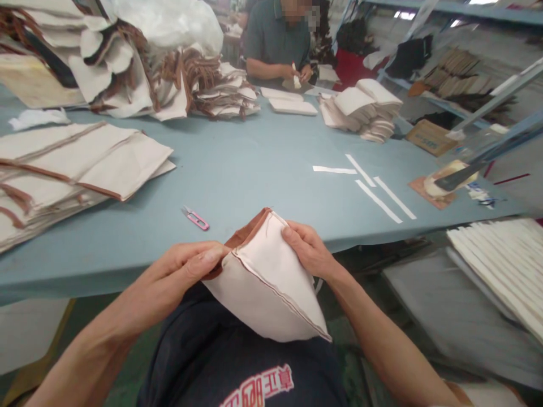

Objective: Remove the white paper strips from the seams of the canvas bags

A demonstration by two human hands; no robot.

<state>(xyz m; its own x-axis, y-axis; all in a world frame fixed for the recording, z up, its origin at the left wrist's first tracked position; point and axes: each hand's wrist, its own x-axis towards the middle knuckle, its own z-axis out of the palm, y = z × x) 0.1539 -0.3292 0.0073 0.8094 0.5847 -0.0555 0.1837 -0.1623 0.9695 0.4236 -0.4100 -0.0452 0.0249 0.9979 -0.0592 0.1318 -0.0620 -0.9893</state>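
Note:
A cream fabric piece (263,299) with brown trim and a dark-edged seam is held up at the table's front edge, above my lap. It looks like a sewn pouch or bag part. My left hand (201,263) pinches its brown-trimmed edge on the left, thumb on top. On the right side, my right hand (307,246) grips the cream cloth, thumb on the near face and the other fingers partly hidden behind. A loose thread hangs near the top corner. Pink thread snips (196,219) lie on the table beyond my left hand, touched by neither hand.
On the blue-covered table (237,164), stacked cream pieces (85,158) lie left, with a taller heap (169,85) behind. White strips (365,181), folded pieces (360,107) and a tape dispenser-like object (443,181) are right. A co-worker (275,45) works across the table.

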